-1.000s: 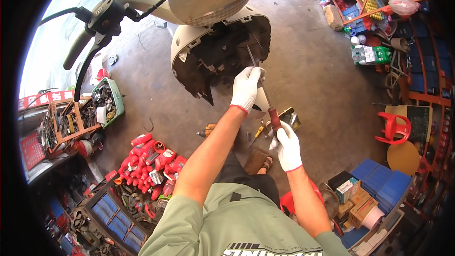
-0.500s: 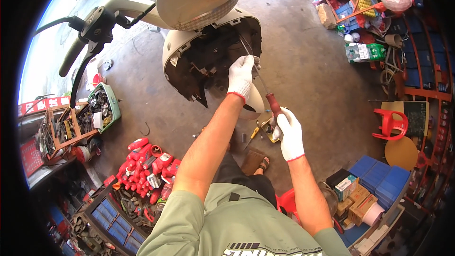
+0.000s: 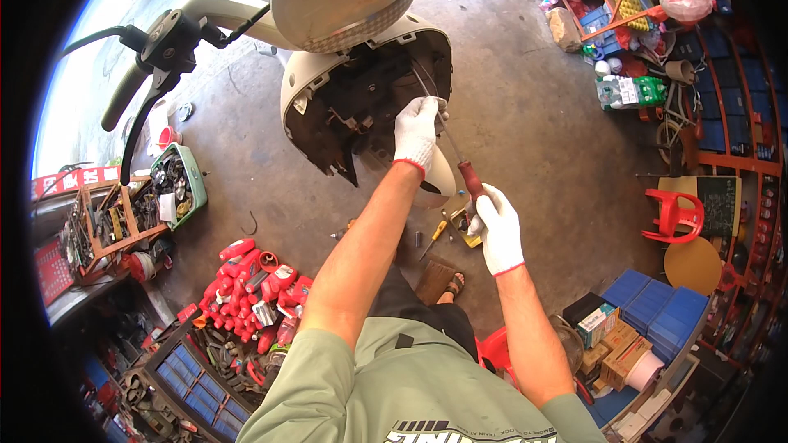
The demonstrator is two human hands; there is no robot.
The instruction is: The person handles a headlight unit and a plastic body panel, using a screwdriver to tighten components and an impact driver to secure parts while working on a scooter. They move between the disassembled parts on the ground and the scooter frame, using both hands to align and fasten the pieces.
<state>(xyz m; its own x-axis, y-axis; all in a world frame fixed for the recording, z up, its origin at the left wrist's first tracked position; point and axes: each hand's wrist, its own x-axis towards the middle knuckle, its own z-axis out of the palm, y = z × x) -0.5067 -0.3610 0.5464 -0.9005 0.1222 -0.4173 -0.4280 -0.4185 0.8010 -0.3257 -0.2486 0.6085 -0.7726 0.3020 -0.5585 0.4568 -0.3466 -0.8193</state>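
My right hand (image 3: 497,230), in a white glove with a red cuff, is closed round the red handle of a screwdriver (image 3: 472,180). Its long thin shaft slants up and left toward my left hand (image 3: 417,133), gloved the same way. The left fingers are closed at the upper part of the shaft, beside a thin wire or cable (image 3: 422,78) that reaches into the open cream scooter housing (image 3: 300,74). The tip of the shaft is hard to make out there. Above the housing sits a cream cover panel (image 3: 345,0), and to its left a black handlebar grip (image 3: 125,97) with a lever.
On the floor lie a yellow-handled screwdriver (image 3: 435,238) and a small yellow tray (image 3: 468,230). Red bottles (image 3: 246,295) are heaped at lower left, near a green bin of parts (image 3: 193,189). To the right stand a red stool (image 3: 673,215), blue boxes (image 3: 657,303) and loaded shelves (image 3: 743,164).
My right hand and the screwdriver handle have shifted very slightly left and up. The left hand stays in almost the same place, still closed.
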